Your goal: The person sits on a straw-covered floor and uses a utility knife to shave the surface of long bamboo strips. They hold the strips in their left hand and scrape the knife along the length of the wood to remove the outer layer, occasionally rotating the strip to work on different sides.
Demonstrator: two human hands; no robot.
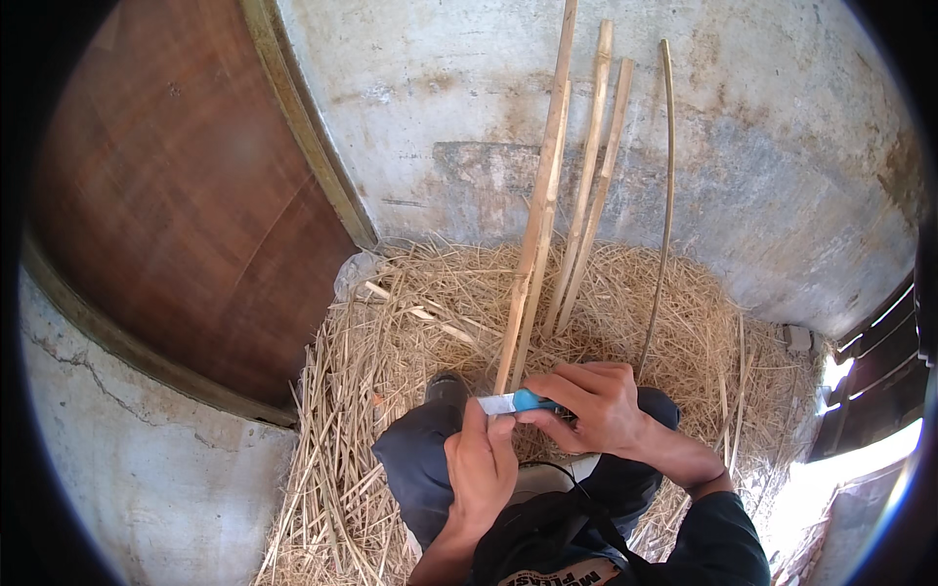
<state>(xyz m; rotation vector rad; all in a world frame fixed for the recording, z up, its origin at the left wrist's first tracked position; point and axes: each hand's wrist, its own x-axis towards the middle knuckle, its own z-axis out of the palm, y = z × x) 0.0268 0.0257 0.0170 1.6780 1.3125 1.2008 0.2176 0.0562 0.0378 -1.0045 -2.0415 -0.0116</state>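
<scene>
Across my lap, both hands meet on a small tool with a teal handle and a flat pale silvery end [497, 403]; it looks like a utility knife. My right hand [591, 405] is closed round the teal handle, thumb underneath and fingers over the top. The thumb and forefinger of my left hand [481, 469] press at the silvery end, so that hand is closed in a pinch. Just beyond the knife, a long split bamboo strip [528, 264] slants up from the straw to the wall. Its lower end passes behind the knife.
More bamboo strips [589, 146] and a thin curved stick [668, 166] lean against the stained wall [782, 117]. Straw and shavings [410, 283] cover the floor around my knees. A brown door panel [186, 186] stands at left, and a dark slatted opening [879, 371] at right.
</scene>
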